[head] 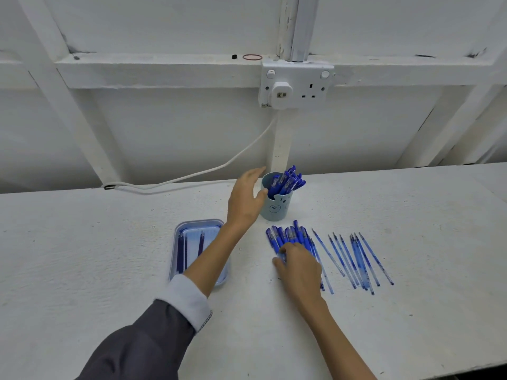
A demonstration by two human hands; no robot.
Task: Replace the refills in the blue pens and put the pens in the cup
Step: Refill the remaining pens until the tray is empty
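Blue plastic pens (288, 233) lie in a tight row on the white painted table (109, 256), just in front of a pale blue cup (275, 209) crammed with upright pens (288, 181). The right hand (300, 266) rests on the row's near ends, fingers curled, thumb and forefinger pinching one. The left hand (245, 200) hangs open beside the cup, thumb at its rim. Thin blue refills (356, 259) fan out to the right; a shallow blue tray (199, 223) holding dark refills (182, 250) sits on the left.

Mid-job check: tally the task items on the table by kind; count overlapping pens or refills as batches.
Light blue plastic cup: 1
Blue rectangular plastic tray: 1
Batches of blue pens: 2, one in the cup, one lying on the white table
Batches of thin blue refills: 2, one in the tray, one loose on the table
Total: 6
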